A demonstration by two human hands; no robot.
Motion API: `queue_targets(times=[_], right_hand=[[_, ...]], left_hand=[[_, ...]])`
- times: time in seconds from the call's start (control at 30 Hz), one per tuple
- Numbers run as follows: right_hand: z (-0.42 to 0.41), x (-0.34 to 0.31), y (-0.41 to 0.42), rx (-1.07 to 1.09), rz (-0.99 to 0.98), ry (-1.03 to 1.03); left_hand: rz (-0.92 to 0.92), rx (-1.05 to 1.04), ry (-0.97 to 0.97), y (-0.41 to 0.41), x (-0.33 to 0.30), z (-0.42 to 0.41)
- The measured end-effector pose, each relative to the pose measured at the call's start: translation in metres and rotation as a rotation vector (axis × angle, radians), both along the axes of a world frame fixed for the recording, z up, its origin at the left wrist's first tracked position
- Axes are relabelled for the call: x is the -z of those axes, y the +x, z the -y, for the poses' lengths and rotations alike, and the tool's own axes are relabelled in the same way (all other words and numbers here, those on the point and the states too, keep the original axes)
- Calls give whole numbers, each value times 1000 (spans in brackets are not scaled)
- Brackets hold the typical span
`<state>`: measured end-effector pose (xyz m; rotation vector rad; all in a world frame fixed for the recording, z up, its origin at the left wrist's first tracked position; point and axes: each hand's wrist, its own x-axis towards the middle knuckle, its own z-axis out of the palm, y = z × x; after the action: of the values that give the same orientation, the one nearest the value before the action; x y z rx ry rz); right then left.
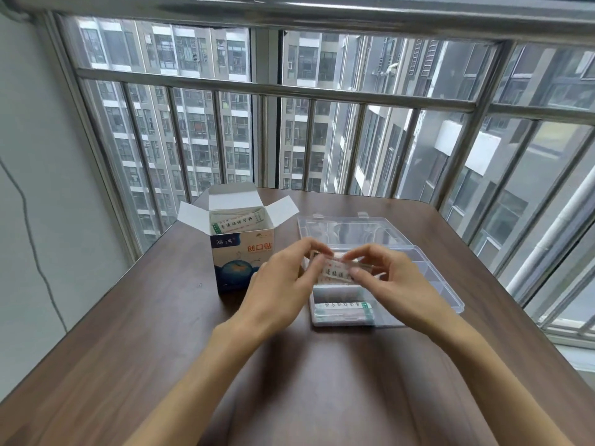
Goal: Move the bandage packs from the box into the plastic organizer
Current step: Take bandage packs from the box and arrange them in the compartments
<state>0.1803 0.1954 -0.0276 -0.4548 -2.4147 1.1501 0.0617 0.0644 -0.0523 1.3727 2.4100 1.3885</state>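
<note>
You hold a pack [336, 272] over the organizer [428, 278], your left hand [283, 284] pinching its nine o'clock end, your right hand [386, 278] its three o'clock end. Another pack [343, 312] lies in the near compartment at six o'clock. The box [241, 249] stands open at nine o'clock, more packs [238, 222] inside, on the table [161, 333].

one box [242, 252], one plastic organizer [428, 278], two hands [283, 284], one table [128, 333]
</note>
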Motion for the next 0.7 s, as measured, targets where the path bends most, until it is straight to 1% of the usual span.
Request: queue_targets(times=[0.07,0.13,0.2,0.3,0.37,0.47,0.6,0.7], right_hand=[[-5,0,4,3,72,121],[-7,1,6,-6,152,201],[-5,1,6,-17,212,211],[-8,1,6,14,183,209],[-11,-2,6,17,206,214],[-12,-5,6,-24,308,251],[-12,-7,2,-67,369,316],[-12,-12,-4,-76,431,386]], left_hand=[[8,31,-73,-7,1,5],[-30,39,-140,-10,1,10],[-87,7,-187,-9,-1,13],[-160,-45,-203,-5,-5,13],[-195,-56,-211,-4,-6,12],[-237,-6,-251,-4,-6,13],[-365,76,-330,-6,-6,16],[-423,128,-408,-6,-6,18]])
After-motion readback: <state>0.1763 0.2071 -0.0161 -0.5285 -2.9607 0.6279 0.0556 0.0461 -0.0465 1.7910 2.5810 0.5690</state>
